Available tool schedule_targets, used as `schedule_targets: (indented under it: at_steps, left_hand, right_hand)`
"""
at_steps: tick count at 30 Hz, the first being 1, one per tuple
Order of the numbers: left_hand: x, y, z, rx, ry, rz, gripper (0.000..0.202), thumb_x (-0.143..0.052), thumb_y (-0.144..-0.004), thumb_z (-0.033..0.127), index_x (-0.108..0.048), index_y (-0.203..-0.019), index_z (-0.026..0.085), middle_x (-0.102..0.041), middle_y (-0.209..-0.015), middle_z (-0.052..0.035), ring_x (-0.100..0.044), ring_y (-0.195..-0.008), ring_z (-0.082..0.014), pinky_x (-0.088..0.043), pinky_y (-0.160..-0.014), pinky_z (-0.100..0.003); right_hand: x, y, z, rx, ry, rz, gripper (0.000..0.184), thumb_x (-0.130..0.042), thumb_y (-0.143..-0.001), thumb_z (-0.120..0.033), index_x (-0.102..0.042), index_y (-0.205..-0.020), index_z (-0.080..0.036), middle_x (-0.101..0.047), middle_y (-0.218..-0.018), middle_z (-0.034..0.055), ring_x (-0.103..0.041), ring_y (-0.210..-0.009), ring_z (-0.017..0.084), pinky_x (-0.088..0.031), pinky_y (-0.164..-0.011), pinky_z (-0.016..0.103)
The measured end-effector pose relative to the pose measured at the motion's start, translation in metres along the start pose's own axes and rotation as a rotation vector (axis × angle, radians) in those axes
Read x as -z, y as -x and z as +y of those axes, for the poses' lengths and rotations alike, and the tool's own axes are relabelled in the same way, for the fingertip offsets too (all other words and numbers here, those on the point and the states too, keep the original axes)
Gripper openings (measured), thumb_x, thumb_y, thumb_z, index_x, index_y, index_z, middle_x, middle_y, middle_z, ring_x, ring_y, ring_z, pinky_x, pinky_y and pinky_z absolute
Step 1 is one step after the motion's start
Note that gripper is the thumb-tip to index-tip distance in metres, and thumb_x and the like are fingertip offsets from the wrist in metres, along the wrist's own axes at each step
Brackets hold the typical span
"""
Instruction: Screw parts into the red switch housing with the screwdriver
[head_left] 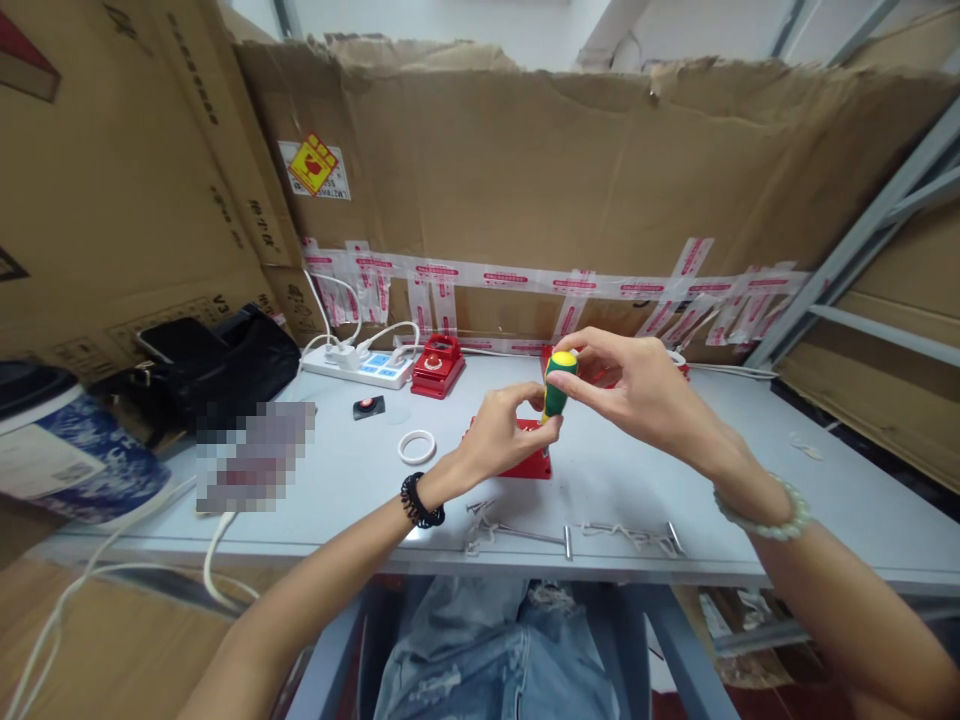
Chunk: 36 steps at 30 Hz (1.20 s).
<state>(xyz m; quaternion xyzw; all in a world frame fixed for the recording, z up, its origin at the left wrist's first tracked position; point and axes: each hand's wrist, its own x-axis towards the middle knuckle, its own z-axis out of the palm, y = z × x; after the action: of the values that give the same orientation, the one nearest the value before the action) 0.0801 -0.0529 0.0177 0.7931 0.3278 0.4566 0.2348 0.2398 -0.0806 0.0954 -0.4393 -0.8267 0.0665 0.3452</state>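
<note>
A screwdriver with a green and yellow handle (556, 390) stands nearly upright between my two hands. My right hand (630, 385) pinches the handle near its yellow end between thumb and fingers. Lower down, my left hand (504, 430) is closed with thumb and fingertips around the bottom of the handle. The tip of the screwdriver is hidden. Directly below lies a red plastic box (529, 466) on the table, partly covered by my left hand. Whether the tip touches it, I cannot tell. Behind my right hand, another red object (547, 352) is mostly hidden.
A white ring (417, 447), a small dark piece with a red button (368, 407) and a red box (437, 367) sit left. Behind them is a white power strip (360, 365). Metal hammer-like rods (568, 541) with white cords lie at the front edge. Cardboard (510, 190) closes the back.
</note>
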Motion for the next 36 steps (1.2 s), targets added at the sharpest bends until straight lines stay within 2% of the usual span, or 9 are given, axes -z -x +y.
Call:
schedule_targets:
  at_steps: [6,10,12,15,19,26,29,32,36]
  left_hand:
    - [-0.008,-0.004,-0.001,-0.004,0.062,0.138,0.018,-0.068,-0.073,0.030,-0.055,-0.075,0.018,-0.058,-0.071,0.0022,-0.050,-0.064,-0.0110,-0.040,-0.061,-0.023]
    - [-0.004,-0.007,-0.001,0.007,0.063,0.077,0.011,-0.065,-0.074,0.026,-0.058,-0.075,0.016,-0.060,-0.069,0.0019,-0.052,-0.062,-0.0107,-0.040,-0.061,-0.023]
    - [-0.003,-0.007,0.001,-0.004,0.037,0.061,0.006,-0.063,-0.074,0.021,-0.059,-0.074,0.017,-0.061,-0.068,0.0023,-0.052,-0.062,-0.0106,-0.040,-0.063,-0.023]
    - [-0.006,-0.006,0.004,-0.025,0.020,0.091,0.007,-0.063,-0.073,0.021,-0.058,-0.075,0.017,-0.060,-0.070,0.0023,-0.052,-0.063,-0.0106,-0.040,-0.063,-0.023]
    - [-0.009,-0.006,0.005,-0.011,0.074,0.156,0.018,-0.068,-0.071,0.027,-0.053,-0.072,0.017,-0.058,-0.070,0.0023,-0.050,-0.063,-0.0104,-0.039,-0.060,-0.022]
    - [-0.004,-0.004,0.005,-0.011,0.049,0.064,0.007,-0.060,-0.076,0.021,-0.062,-0.080,0.016,-0.063,-0.073,0.0006,-0.054,-0.065,-0.0116,-0.041,-0.065,-0.024]
    - [-0.006,-0.004,0.006,-0.015,0.040,0.105,0.010,-0.063,-0.075,0.023,-0.061,-0.082,0.017,-0.063,-0.076,0.0005,-0.055,-0.069,-0.0123,-0.041,-0.067,-0.024]
    - [-0.010,-0.005,0.004,-0.008,0.061,0.165,0.019,-0.069,-0.071,0.028,-0.055,-0.078,0.017,-0.059,-0.074,0.0016,-0.052,-0.066,-0.0112,-0.040,-0.062,-0.023]
    - [-0.010,-0.007,0.005,-0.019,0.038,0.153,0.016,-0.067,-0.071,0.025,-0.053,-0.072,0.017,-0.057,-0.067,0.0028,-0.050,-0.061,-0.0100,-0.038,-0.057,-0.022]
  right_hand:
    - [-0.012,-0.001,0.000,-0.052,0.173,0.197,0.028,-0.064,-0.077,-0.045,-0.052,-0.077,-0.020,-0.058,-0.062,-0.0025,-0.048,-0.052,0.011,-0.035,-0.049,0.024]
    - [-0.005,0.000,0.002,0.007,0.046,0.052,0.028,-0.059,-0.083,-0.040,-0.060,-0.104,-0.022,-0.068,-0.087,0.0022,-0.060,-0.068,0.014,-0.045,-0.063,0.027]
    - [-0.001,0.000,0.002,0.032,0.010,-0.028,0.027,-0.057,-0.084,-0.036,-0.062,-0.107,-0.022,-0.069,-0.091,0.0025,-0.061,-0.070,0.014,-0.046,-0.065,0.027]
    - [-0.004,0.000,0.002,0.012,0.099,0.050,0.019,-0.061,-0.081,-0.036,-0.063,-0.089,-0.019,-0.067,-0.075,0.0013,-0.056,-0.060,0.013,-0.042,-0.057,0.025]
    - [-0.015,-0.001,0.004,-0.043,0.272,0.202,0.030,-0.062,-0.078,-0.048,-0.054,-0.075,-0.020,-0.055,-0.055,-0.0031,-0.045,-0.048,0.011,-0.031,-0.048,0.026]
    - [-0.002,0.000,0.005,0.057,0.035,0.000,0.027,-0.054,-0.087,-0.034,-0.062,-0.109,-0.022,-0.071,-0.094,0.0031,-0.062,-0.073,0.015,-0.045,-0.066,0.027]
    - [-0.006,-0.001,0.005,0.022,0.164,0.094,0.022,-0.060,-0.083,-0.038,-0.066,-0.089,-0.018,-0.070,-0.078,0.0037,-0.059,-0.064,0.015,-0.042,-0.060,0.027]
    - [-0.015,-0.002,0.005,-0.023,0.335,0.208,0.030,-0.062,-0.080,-0.047,-0.061,-0.074,-0.017,-0.063,-0.062,0.0024,-0.053,-0.054,0.015,-0.034,-0.054,0.028]
    - [-0.013,0.001,0.003,-0.023,0.279,0.143,0.027,-0.057,-0.083,-0.045,-0.064,-0.086,-0.019,-0.067,-0.070,0.0020,-0.057,-0.060,0.015,-0.037,-0.058,0.027]
